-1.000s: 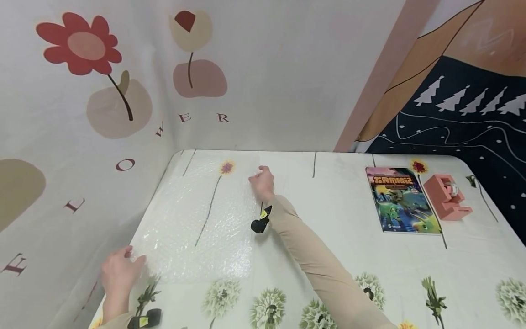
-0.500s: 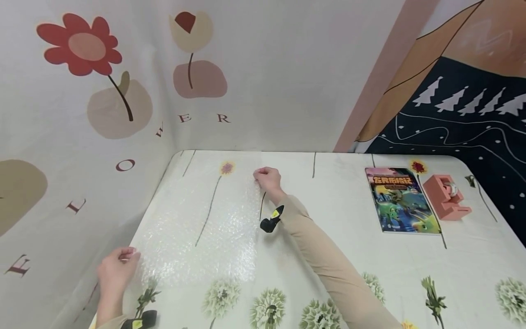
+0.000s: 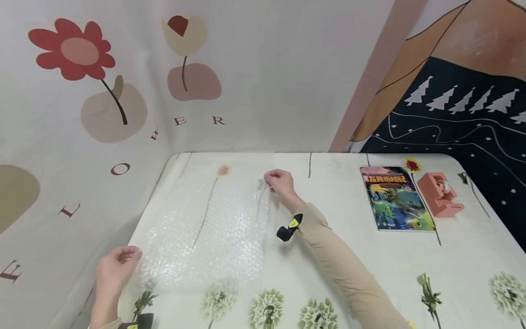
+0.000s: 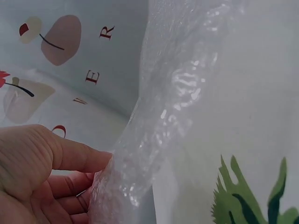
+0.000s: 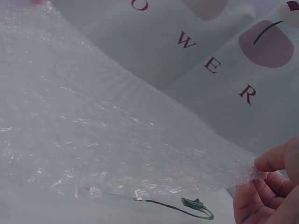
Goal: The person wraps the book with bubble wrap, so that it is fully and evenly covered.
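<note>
The person's left hand pinches one edge of a clear bubble-wrap sheet, thumb against curled fingers; the right hand, farther forward, pinches another part likewise. The sheet spans between them — above a flower-printed tablecloth. Right of the right hand lie a colourful book and — just beyond — a pink tape dispenser.

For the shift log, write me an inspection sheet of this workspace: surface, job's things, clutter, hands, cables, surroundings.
Surface: white flower-printed cover
Job's things: clear bubble wrap, spread over the cover's left part
Clutter: colourful book beside a pink tape dispenser, on the right
Hands: left hand and right hand each pinch the bubble wrap
Cables: nothing seen
Surroundings: pale flower-and-letter backdrop; dark panel with white trees
</note>
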`<state>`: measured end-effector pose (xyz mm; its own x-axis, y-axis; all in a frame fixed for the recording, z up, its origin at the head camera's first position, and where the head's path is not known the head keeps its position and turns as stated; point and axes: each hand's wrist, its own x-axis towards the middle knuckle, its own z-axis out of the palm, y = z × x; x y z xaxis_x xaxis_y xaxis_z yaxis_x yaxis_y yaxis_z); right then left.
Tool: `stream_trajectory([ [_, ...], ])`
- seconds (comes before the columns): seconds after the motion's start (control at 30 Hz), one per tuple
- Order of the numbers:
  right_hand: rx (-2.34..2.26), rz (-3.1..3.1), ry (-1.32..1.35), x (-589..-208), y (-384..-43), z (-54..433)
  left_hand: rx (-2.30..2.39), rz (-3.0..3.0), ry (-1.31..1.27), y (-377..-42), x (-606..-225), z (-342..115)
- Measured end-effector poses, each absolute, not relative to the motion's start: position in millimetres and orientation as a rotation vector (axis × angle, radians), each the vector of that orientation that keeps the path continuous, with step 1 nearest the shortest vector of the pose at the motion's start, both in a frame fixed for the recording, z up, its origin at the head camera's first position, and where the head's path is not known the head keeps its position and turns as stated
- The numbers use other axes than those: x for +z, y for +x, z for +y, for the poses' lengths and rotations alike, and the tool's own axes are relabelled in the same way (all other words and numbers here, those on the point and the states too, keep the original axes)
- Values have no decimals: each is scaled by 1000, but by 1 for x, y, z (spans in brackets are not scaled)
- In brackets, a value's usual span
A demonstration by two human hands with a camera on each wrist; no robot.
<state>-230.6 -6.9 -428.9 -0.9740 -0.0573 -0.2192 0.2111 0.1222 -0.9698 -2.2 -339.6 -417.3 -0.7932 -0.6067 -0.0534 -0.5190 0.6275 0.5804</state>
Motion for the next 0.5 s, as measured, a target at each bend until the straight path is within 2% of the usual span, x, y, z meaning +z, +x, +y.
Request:
stream_trajectory([
  [0.17,-1995,2166,144,-424,-225,8,-887,-2724,872,-5,-416,-338],
  [0.4,-2036,2154,142,-422,-218,32,-797,-2760,703,-21,-486,-382],
  [0.5,-2048,2164,138,-423,-214,43,-791,-2755,670,-27,-496,-385],
])
